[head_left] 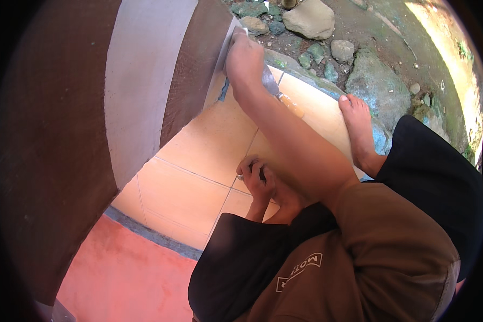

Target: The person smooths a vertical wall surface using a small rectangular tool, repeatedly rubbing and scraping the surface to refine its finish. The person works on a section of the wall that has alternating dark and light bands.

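My right hand (244,60) is closed and pressed to the outer edge of the brown and white wall (139,75). A small pale edge shows at its fingertips; what it grips is mostly hidden. Under my right wrist and forearm, a putty knife (271,81) with a grey metal blade and a worn wooden handle lies on the tiles, partly covered. My left hand (257,180) is low over the tiled floor (190,193), beside my crouched legs. Its fingers are curled, and a small silvery bit shows at them, too small to name.
My bare foot (358,126) rests near the tiles' outer edge. Beyond lie large rocks (378,80), loose stones (310,19) and bare soil (413,32). A grey strip (150,233) separates the tiles from a red floor (129,273) at the lower left.
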### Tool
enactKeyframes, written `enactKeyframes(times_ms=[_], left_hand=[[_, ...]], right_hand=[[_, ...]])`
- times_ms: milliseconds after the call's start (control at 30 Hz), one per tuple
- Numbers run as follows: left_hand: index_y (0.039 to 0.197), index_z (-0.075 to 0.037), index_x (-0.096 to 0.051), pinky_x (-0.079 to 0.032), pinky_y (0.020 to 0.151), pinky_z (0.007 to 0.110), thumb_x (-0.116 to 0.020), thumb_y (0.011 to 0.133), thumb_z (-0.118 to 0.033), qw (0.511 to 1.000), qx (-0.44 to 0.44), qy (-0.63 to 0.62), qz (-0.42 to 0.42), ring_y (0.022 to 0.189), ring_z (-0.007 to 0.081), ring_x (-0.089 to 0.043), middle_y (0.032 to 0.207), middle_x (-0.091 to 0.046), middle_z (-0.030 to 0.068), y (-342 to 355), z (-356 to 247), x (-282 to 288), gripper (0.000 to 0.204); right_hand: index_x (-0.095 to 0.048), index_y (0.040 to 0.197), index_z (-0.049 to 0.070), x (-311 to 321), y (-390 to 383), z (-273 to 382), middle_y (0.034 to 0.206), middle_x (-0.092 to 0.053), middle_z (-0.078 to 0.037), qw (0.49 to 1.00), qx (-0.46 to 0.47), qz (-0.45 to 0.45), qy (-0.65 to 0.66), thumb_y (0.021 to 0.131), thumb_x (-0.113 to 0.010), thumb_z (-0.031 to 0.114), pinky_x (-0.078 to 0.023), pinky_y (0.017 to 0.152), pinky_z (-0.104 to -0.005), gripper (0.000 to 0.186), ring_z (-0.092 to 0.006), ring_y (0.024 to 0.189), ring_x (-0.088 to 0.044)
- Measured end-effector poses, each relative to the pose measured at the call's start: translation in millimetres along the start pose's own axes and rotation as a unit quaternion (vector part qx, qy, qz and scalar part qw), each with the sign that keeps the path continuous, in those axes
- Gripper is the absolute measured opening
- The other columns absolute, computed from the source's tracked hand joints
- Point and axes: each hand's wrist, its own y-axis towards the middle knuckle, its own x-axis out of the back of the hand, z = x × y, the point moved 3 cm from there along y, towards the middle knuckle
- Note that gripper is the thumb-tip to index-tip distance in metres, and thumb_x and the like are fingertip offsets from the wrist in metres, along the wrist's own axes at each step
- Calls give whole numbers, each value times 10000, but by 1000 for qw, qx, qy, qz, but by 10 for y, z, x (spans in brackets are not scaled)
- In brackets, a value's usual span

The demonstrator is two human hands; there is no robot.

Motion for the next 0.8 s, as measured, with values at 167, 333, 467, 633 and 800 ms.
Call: enactKeyframes(times_ms=[167,333,467,633,800], left_hand=[[971,-26,-691,-412,937,455,-596,813,-55,999,-35,12,22,1124,340,-464,1219,-570,164,12,-20,-7,187],[971,-22,-690,-422,923,450,-602,803,-51,1000,-12,-6,11,1123,341,-465,1218,-570,162,-45,47,9,191],[951,-32,-697,-441,904,441,-610,783,-53,1000,-29,4,11,1098,349,-479,1199,-581,143,10,-35,0,190],[954,-32,-692,-425,913,444,-608,786,-52,1000,-23,9,8,1088,338,-485,1196,-582,140,-22,9,44,189],[954,-33,-692,-425,909,444,-603,791,-55,999,-34,-11,12,1087,338,-487,1192,-584,144,27,-47,-27,187]], right_hand=[[-596,758,-68,-11,416,-169,693,-594,-124,996,1,-76,39,1014,-425,364,-446,632,-411,530,-235,645,-548],[-589,753,-64,48,46,-36,688,-597,-129,992,113,-48,16,1007,-429,349,-440,603,-394,510,-220,637,-559],[-666,893,-97,65,268,10,913,-689,-302,999,0,-36,31,1048,-372,369,-470,862,-494,573,-468,919,-651],[-685,925,-100,35,99,-117,924,-704,-292,996,86,-36,-2,1029,-387,324,-476,881,-482,528,-451,953,-665],[-559,693,6,46,294,-132,627,-514,-40,995,35,-49,84,1004,-433,298,-397,579,-349,445,-160,600,-479]])
